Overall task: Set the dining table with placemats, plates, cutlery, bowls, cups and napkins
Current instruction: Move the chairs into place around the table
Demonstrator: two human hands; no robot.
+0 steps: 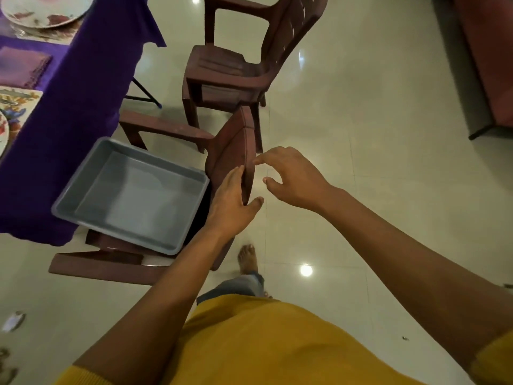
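Your left hand (231,198) grips the top edge of the backrest of the near brown moulded-plastic chair (236,143), fingers on the seat side and thumb wrapped over the rear. Your right hand (288,177) hovers just beside the same edge, fingers loosely curled and spread, holding nothing; its fingertips are close to the backrest, but contact cannot be confirmed.

The grey rectangular plastic tray (133,195) sits on the seat of this chair and appears empty. It lies skewed across the seat, 1 corner beside the draped purple tablecloth (69,107).

Risks from here:
- Pulling or tilting the chair by its backrest can slide the tray. Its smooth, glossy base offers little grip on the hard seat.
- The glossy tiled floor (361,134) lets chair legs skid, and your bare foot (247,258) stands near the rear legs.
- The armrest sits close to the hanging cloth. Snagging it could drag the settings above.

On the table, the floral white ceramic plate (44,9) rests on a patterned placemat at the far setting. A folded mauve fabric napkin (22,66) lies between settings. The near floral placemat (19,102) carries part of another plate. A 2nd brown plastic chair (236,70) stands well apart behind the 1st.
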